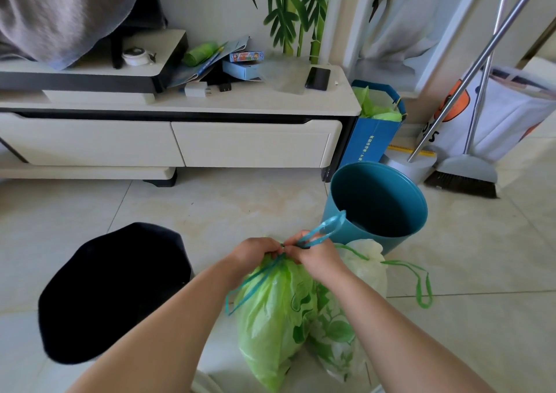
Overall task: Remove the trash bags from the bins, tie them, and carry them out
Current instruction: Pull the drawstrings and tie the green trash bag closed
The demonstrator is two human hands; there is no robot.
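Pale tiled floor [228, 209] lay under everything. A long white TV cabinet [180, 140] ran well beyond the fingers, cluttered on top. A black bin [114, 290] sat left of the hands; an open teal bin [379, 200] stood just past the right fingertips, broom [463, 179] farther right. The green trash bag [276, 317] hung below the fingers, a white bag [367, 269] beside it. Left hand [255, 252] and right hand [316, 257] fingers pinched its teal drawstring [328, 230] at the neck.

Unclear Chinese print on blue paper bag [373, 140]
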